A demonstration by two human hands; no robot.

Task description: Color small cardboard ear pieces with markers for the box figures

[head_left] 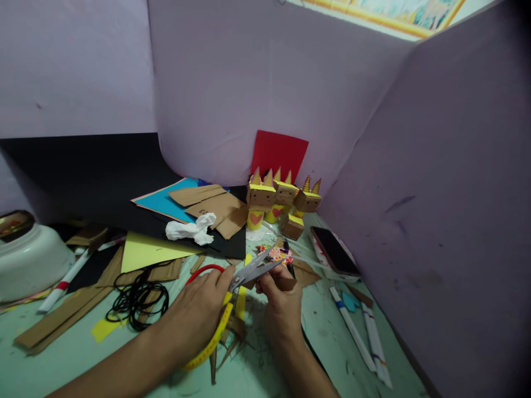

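Observation:
My left hand (199,312) is closed round a pair of scissors (249,272) with red and yellow handles; the blades point right and up toward my right hand. My right hand (282,301) is closed in a pinch on a small brown cardboard piece (286,283). A small patterned paper scrap (277,254) lies just beyond the blade tips. Brown cardboard slivers (232,337) lie on the table under my hands.
Three cardboard block figures with yellow ears (282,199) stand at the back before a red sheet (279,153). A phone (334,251) lies right, rolled paper tubes (357,334) beside it. Black cord (139,298), cardboard strips, yellow paper (149,250), crumpled tissue (191,229) and a white bowl (29,260) lie left.

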